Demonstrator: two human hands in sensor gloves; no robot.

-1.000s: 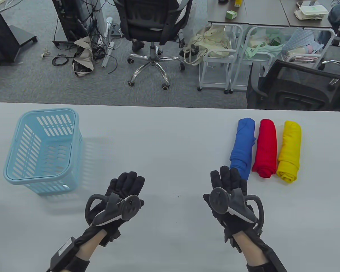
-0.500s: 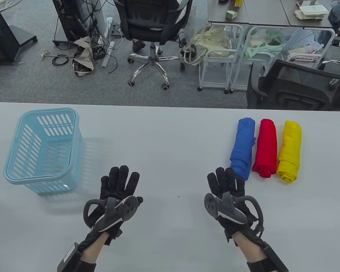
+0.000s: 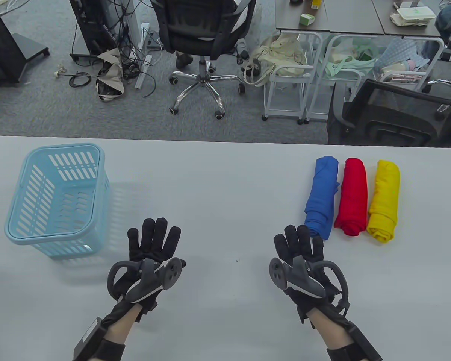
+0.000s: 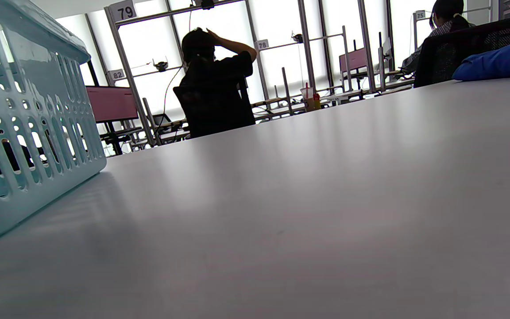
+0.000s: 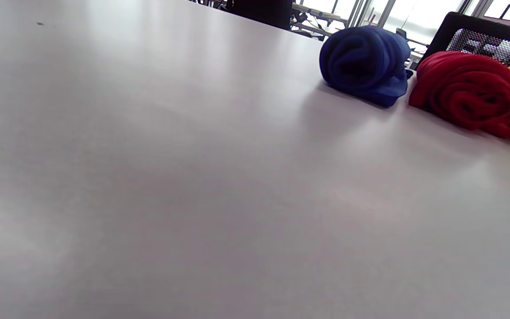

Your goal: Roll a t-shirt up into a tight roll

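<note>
L hand (image 3: 150, 250) lies flat on the white table (image 3: 225, 180), fingers straight & spread, holding nothing. R hand (image 3: 302, 255) likewise, fingers straight, close together, tips just beside the near end of the blue t-shirt roll (image 3: 322, 197). Red roll (image 3: 351, 195) touches it, then the yellow roll (image 3: 384, 199). Light-blue slotted basket (image 3: 56, 199) stands far left, well apart.

Left grip (image 3: 150, 250) and right grip (image 3: 302, 252): both covered by black fabric sensor gloves. A dark grey tracker with a round disc head, a hoop ring and a pale stripe along its lower edge is strapped to the back of each (image 3: 150, 278) (image 3: 298, 278). A black box module with a white label (image 3: 89, 334) is worn at the left wrist. Black forearm straps (image 3: 355, 344) are seen on the right.
</note>
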